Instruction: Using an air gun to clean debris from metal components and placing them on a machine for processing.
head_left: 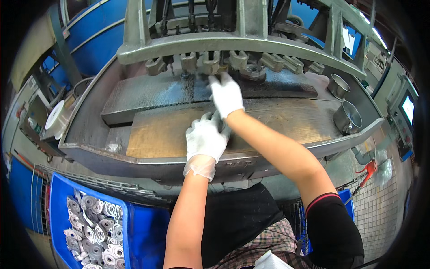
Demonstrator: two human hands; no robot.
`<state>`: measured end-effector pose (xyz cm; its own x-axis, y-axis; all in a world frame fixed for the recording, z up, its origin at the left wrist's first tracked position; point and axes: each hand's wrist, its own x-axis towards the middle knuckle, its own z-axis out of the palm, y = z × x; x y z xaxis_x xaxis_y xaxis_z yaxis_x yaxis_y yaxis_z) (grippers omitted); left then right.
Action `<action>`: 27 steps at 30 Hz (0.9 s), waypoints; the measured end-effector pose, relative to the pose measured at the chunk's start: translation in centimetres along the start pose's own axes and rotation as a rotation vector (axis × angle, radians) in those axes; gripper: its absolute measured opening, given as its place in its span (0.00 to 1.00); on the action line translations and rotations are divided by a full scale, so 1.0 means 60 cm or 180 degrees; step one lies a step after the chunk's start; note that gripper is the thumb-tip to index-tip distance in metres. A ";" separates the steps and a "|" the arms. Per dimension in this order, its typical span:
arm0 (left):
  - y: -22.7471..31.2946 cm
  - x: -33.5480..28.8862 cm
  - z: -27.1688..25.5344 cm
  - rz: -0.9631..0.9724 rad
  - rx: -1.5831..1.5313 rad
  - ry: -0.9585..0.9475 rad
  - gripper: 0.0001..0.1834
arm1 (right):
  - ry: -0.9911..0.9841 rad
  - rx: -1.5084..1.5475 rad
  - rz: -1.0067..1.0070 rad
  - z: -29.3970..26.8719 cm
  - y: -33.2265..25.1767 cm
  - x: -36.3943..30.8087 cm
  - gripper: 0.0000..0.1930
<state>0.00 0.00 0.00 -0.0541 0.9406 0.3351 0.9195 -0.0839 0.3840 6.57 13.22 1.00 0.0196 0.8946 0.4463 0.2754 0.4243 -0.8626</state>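
Observation:
My left hand (206, 138), in a white glove with a clear cuff at the wrist, is over the front of the brownish board (154, 132). Its fingers curl around something dark grey, mostly hidden, that I cannot make out. Farther forward, my right hand (226, 95) in a white glove reaches over the dark wet metal plate (152, 98). Its fingertips are smeared by motion, just below the row of metal blocks (211, 60) under the machine's beam. A round metal fitting (253, 73) sits on the plate, right of that hand.
Two metal cups, one farther back (339, 86) and one nearer (347, 118), stand at the tray's right. At lower left, a blue bin (126, 224) holds several grey metal flange parts (96, 231). A red-handled spray gun (369, 169) hangs at right. The heavy beam (242, 42) spans overhead.

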 end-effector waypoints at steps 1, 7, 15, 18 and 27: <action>-0.009 -0.008 -0.002 0.0018 0.0044 0.0018 0.23 | -0.0050 -0.0205 -0.0148 0.006 -0.029 -0.026 0.16; 0.018 0.004 -0.006 0.0192 -0.0172 0.0128 0.20 | -0.0556 -0.0649 0.0092 0.032 -0.037 0.025 0.26; 0.001 0.012 -0.005 0.0413 -0.0323 0.0245 0.24 | -0.0161 0.0069 -0.0058 -0.144 -0.017 -0.031 0.16; 0.004 0.013 0.000 0.0408 -0.0269 0.0219 0.26 | 0.0041 0.0276 -0.0090 -0.329 -0.055 -0.113 0.16; 0.001 0.023 0.021 0.0666 -0.0240 0.0069 0.27 | 0.2056 -0.3088 -0.0714 -0.761 0.027 -0.218 0.13</action>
<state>0.47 1.72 -0.59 0.1257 0.8929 0.4323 0.8799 -0.3016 0.3672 50.62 -4.16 4.65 0.2828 0.4594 0.8420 0.9424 0.0305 -0.3331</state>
